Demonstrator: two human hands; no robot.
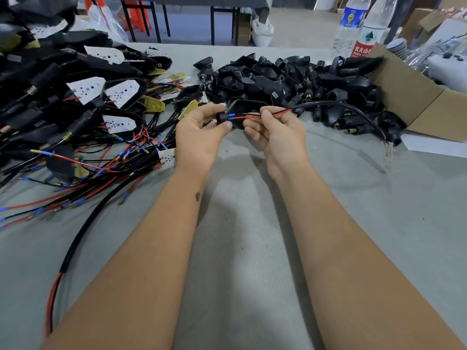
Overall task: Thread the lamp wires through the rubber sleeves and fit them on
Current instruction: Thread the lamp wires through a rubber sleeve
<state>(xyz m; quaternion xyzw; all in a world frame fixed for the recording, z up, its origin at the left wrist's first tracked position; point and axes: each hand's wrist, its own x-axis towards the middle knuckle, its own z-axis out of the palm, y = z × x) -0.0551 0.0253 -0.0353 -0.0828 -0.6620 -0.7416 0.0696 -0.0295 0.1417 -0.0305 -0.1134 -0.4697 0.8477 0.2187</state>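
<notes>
My left hand (199,133) pinches a black rubber sleeve (222,118) by its round end, held above the table's middle. My right hand (276,127) grips a red and a black lamp wire (252,116) with blue-tipped ends that enter the sleeve's opening. From my right hand the black cable (336,104) arcs right and down to a small white LED board (388,147) hanging near the table. A black housing part (249,106) sits just behind both hands; I cannot tell whether it is held.
A heap of black rubber sleeves (290,82) lies behind the hands. At left is a pile of wired lamps (75,117) with white LED boards and red and black leads. A cardboard box (414,97) and two water bottles (358,26) stand at back right. The table has a grey cover (240,248).
</notes>
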